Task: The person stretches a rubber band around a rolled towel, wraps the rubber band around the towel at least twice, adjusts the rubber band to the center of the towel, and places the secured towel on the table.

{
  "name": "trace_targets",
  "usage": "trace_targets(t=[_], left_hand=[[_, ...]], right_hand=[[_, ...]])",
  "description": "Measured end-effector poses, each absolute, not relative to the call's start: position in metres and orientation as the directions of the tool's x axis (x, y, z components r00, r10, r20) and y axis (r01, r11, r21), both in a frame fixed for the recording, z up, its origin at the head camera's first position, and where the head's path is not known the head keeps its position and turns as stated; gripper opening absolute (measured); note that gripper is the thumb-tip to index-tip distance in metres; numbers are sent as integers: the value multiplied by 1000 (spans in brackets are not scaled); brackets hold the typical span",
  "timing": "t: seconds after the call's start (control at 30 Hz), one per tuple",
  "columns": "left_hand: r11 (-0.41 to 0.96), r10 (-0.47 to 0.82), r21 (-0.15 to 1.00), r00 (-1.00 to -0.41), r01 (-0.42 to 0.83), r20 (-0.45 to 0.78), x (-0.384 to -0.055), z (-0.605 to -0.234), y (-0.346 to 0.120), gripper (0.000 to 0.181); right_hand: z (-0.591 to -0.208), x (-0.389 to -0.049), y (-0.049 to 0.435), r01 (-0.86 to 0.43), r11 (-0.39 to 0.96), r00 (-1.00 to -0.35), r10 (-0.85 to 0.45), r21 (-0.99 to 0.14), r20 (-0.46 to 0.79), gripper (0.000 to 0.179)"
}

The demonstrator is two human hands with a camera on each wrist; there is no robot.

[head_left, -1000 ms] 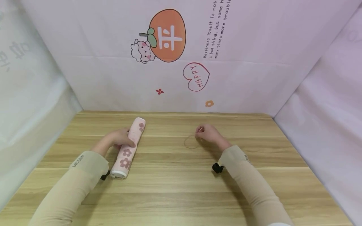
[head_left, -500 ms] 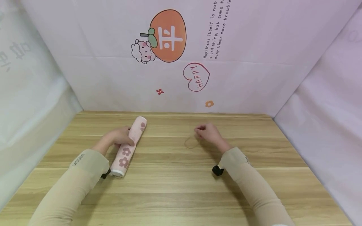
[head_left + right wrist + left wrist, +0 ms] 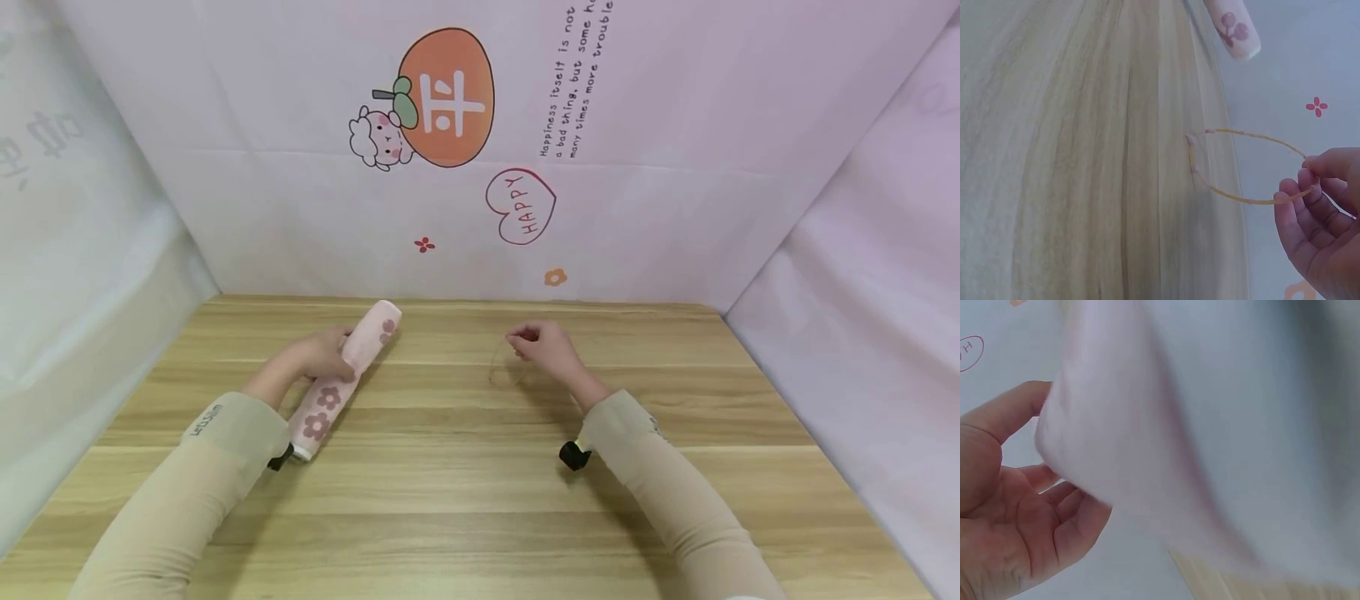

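A rolled towel (image 3: 322, 408), pink with darker flowers and a white edge, slants across the left side of the table. My left hand (image 3: 321, 357) grips it around the middle, thumb on the near side. In the left wrist view the towel (image 3: 1110, 425) looms large and blurred, covering the fingertips of the left hand (image 3: 1016, 512). To the right, my right hand (image 3: 551, 348) pinches a thin yellowish rubber band. Seen from the right wrist, that rubber band (image 3: 1250, 201) hangs as an open loop from the thumb and fingers, its far side low over the wood.
A wooden table (image 3: 450, 517) spreads beneath both hands. Behind it rises a white printed cloth (image 3: 285, 225), with more white cloth hanging at the left and right sides. Small black cameras sit at the wrists, one below the right cuff (image 3: 574, 456).
The left hand has tilted the rolled towel, its far end shifting right and toward the back. My right hand has moved slightly left and back, drawing the rubber band up.
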State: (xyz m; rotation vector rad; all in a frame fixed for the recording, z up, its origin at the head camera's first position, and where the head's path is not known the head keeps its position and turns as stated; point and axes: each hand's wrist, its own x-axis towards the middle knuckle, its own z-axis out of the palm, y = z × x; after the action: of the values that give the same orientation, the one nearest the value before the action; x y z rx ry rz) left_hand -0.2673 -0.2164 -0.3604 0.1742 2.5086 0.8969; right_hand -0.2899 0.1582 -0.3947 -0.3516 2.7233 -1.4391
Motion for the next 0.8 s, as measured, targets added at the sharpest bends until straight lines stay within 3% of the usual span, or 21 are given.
trace_targets(t=[0.4,0.8], left_hand=[[812,283,583,-901,41,-330,-266,-351,-206,90],[807,330,566,-923,169,-195,-268,-351,-191,76]], right_hand=[[-387,-292,158,-182,535,-974,-215,-825,75,24],[-381,-293,162,-222,576,-968,-224,-787,109,24]])
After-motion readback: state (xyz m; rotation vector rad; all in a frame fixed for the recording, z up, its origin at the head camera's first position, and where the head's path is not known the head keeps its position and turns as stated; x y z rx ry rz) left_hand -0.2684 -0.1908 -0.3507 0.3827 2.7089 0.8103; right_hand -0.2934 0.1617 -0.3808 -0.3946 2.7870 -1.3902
